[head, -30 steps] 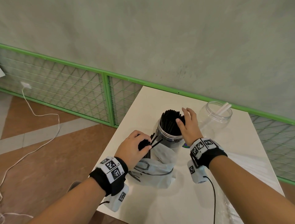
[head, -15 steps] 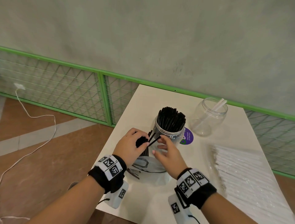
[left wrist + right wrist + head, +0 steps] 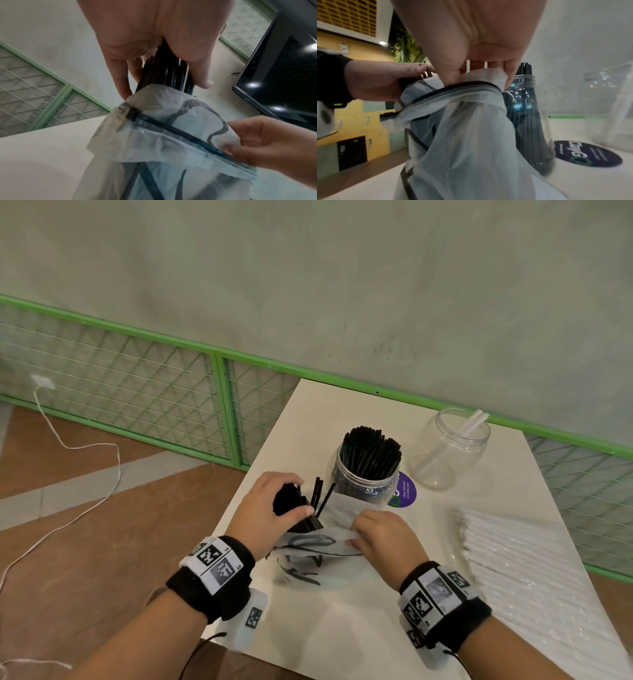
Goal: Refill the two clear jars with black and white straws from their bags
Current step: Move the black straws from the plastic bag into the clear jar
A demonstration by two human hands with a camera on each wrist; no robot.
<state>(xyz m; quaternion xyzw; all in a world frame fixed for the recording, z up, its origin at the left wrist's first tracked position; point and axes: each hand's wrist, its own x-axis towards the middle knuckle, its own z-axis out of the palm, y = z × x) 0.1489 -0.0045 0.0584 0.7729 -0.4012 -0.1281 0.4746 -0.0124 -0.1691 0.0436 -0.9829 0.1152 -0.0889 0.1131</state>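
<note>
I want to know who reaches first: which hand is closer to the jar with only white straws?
Right. The right hand pinches the bag nearer the white-straw jar; the left hand is farther, beyond the black-straw jar.

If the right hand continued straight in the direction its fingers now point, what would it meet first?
Probably the left hand with its bundle of black straws. The right hand pinches the bag's rim, fingers pointing left toward them. Depth is unclear.

Soft, even daylight, no harsh shadows; faint ones lie under the wrists on the desk (image 3: 342, 628). Wrist views blurred, strongly bowed at edges. Ceiling lights reflect in a dark screen (image 3: 283, 88) right of the desk.
</note>
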